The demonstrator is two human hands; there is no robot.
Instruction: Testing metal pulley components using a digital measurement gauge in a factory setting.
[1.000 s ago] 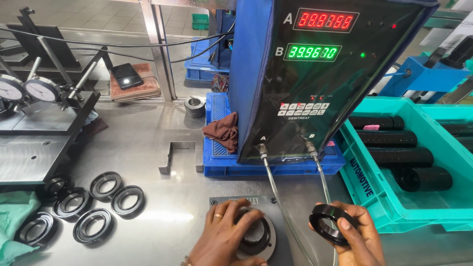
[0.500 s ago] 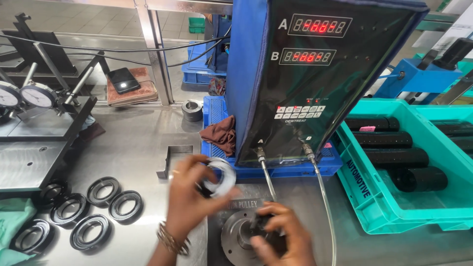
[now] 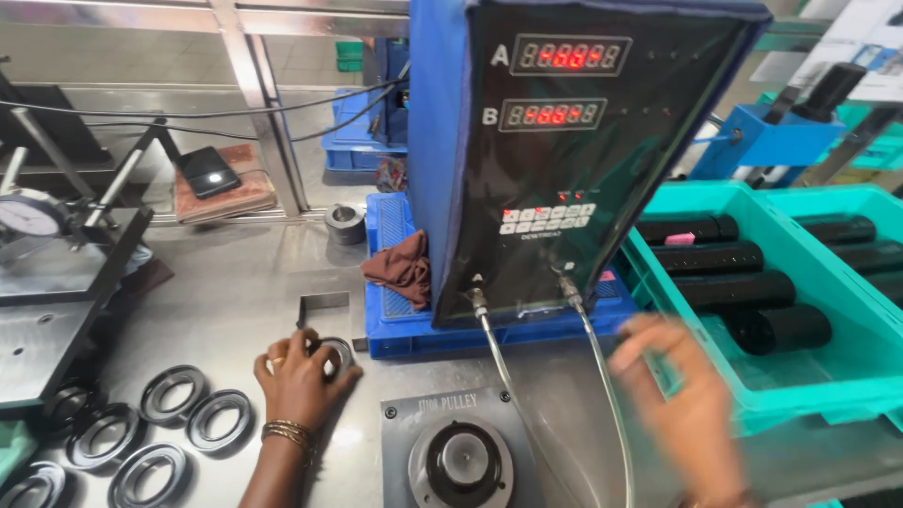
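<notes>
The left hand [image 3: 303,376], which half a second ago lifted a ring [image 3: 331,355] over the fixture [image 3: 461,461], now grasps it on the bench [image 3: 235,292] beside the other rings [image 3: 179,428], while the right hand [image 3: 682,400], blurred and released, has left the fixture, where a dark ring now sits.

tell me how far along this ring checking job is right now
Looks done: five black rings lie grouped on the steel table at left. In hand: the left hand has a grip on one ring beside them; the right hand is blurred and looks empty. Left: a dark part sits on the round fixture.
</notes>
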